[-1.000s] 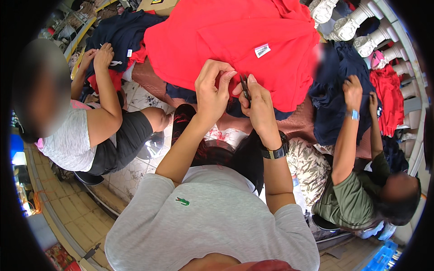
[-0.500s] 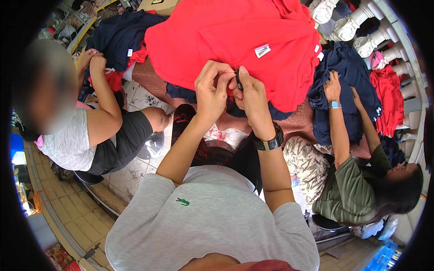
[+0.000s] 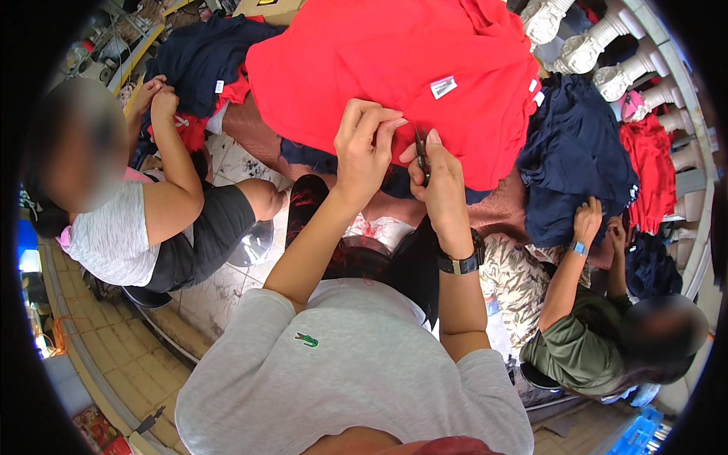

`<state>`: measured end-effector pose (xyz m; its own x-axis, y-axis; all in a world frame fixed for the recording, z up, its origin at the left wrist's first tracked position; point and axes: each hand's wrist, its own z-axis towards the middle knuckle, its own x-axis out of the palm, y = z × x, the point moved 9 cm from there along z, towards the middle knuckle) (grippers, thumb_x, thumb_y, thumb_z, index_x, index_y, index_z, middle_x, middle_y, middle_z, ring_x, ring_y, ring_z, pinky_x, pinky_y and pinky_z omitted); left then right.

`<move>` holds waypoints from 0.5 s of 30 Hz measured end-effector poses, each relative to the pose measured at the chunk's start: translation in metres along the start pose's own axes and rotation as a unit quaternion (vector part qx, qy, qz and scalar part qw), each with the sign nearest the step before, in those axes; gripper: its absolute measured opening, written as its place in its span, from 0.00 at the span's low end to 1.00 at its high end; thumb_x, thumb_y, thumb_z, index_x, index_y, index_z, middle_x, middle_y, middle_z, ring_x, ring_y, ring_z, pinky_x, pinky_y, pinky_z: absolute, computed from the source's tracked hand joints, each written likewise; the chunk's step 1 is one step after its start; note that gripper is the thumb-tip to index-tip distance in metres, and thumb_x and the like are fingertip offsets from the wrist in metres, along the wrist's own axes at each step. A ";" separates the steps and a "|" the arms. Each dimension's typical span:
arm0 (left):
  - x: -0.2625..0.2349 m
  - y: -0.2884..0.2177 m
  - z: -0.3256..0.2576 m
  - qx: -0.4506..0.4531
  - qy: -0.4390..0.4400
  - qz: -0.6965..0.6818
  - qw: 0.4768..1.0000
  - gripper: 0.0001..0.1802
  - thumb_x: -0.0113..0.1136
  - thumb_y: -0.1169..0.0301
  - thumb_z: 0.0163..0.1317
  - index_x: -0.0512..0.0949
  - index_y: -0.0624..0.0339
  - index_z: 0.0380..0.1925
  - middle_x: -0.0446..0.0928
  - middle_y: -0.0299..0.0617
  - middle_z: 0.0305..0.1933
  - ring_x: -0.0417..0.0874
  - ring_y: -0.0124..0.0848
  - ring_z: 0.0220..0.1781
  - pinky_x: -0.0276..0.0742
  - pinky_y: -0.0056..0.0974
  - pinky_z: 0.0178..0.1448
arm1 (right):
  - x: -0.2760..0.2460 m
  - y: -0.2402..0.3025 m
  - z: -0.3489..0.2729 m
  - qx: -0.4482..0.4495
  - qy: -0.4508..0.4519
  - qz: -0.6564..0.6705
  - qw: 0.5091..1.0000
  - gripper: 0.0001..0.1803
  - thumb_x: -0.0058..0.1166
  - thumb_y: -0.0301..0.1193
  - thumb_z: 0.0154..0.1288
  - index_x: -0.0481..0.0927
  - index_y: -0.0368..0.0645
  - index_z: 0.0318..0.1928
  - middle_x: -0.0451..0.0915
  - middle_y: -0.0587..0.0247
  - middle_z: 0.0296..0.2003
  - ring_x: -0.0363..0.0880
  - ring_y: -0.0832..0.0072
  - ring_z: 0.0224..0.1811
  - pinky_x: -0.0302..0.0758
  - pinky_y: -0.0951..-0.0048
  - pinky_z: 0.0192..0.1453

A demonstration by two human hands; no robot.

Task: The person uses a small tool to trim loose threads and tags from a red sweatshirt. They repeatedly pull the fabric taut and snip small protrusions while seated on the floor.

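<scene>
A large red garment (image 3: 394, 68) with a small white label (image 3: 444, 86) lies spread in front of me. My left hand (image 3: 365, 148) pinches the red fabric at its near edge. Beside it, my right hand (image 3: 441, 178) holds small dark thread snips (image 3: 421, 155), blades pointing up against the fabric. A dark watch sits on my right wrist. The two hands are almost touching.
A person in a white top sits at my left, hands on dark blue and red clothes (image 3: 201, 64). At my right a person in a green top handles a dark blue garment (image 3: 576, 159). More red clothes (image 3: 648, 167) lie far right by white balusters (image 3: 599, 45).
My hands have stayed at the red garment's edge, the right one shifting slightly with the snips. The person at my right has lowered an arm onto the dark blue garment.
</scene>
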<state>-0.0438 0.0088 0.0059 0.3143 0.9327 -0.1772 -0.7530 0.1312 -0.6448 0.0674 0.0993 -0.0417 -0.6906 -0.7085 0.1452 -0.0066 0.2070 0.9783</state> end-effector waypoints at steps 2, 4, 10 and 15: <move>-0.002 0.003 0.001 -0.012 -0.023 -0.002 1.000 0.05 0.67 0.82 0.59 0.81 0.66 0.34 0.76 0.43 0.35 0.80 0.36 0.37 0.75 0.38 0.40 | 0.004 0.001 0.001 0.007 0.006 0.000 1.000 0.28 0.36 0.48 0.84 0.79 0.38 0.37 0.65 0.75 0.21 0.57 0.87 0.19 0.54 0.81 0.21; -0.004 0.001 0.004 -0.001 -0.011 -0.002 1.000 0.04 0.66 0.81 0.61 0.79 0.66 0.33 0.76 0.44 0.36 0.80 0.37 0.36 0.75 0.38 0.40 | 0.010 0.001 0.002 0.011 0.005 0.006 1.000 0.29 0.37 0.48 0.84 0.79 0.37 0.35 0.64 0.75 0.19 0.57 0.87 0.18 0.55 0.80 0.21; -0.003 0.008 0.002 -0.024 0.019 -0.025 0.999 0.04 0.63 0.79 0.64 0.77 0.66 0.35 0.74 0.45 0.37 0.78 0.39 0.36 0.74 0.39 0.40 | 0.018 0.000 0.012 -0.006 0.018 -0.007 1.000 0.28 0.37 0.47 0.84 0.79 0.38 0.34 0.66 0.75 0.20 0.59 0.87 0.18 0.57 0.78 0.21; -0.005 0.009 0.002 -0.052 0.025 -0.043 0.997 0.03 0.63 0.80 0.64 0.77 0.66 0.34 0.75 0.44 0.37 0.79 0.35 0.36 0.75 0.37 0.40 | 0.024 0.005 0.018 -0.018 0.032 -0.006 0.999 0.28 0.37 0.46 0.85 0.78 0.39 0.33 0.66 0.76 0.20 0.59 0.88 0.18 0.56 0.78 0.21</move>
<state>-0.0533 0.0059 0.0023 0.4051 0.9015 -0.1523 -0.6591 0.1725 -0.7320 0.0375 0.0951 -0.0364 -0.6434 -0.7522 0.1421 0.0123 0.1755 0.9844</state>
